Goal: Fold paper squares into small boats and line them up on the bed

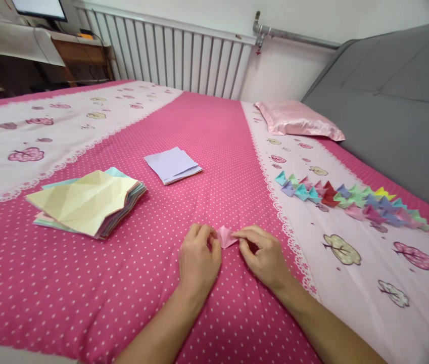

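Note:
A small pink folded paper piece (226,236) lies on the pink dotted bedsheet (206,131), pinched between both hands. My left hand (198,260) curls its fingers on the paper's left side. My right hand (261,253) presses fingers and thumb on its right side. To the left sits a stack of creased coloured paper sheets (85,202) with a yellow one on top. Beyond the hands lies a small stack of pale lilac sheets (172,165).
A row of several folded paper shapes (350,199) in many colours lies on the right, on the pale strip of the sheet. A pink pillow (297,120) rests against the grey headboard (396,101). A white radiator (176,55) stands behind the bed.

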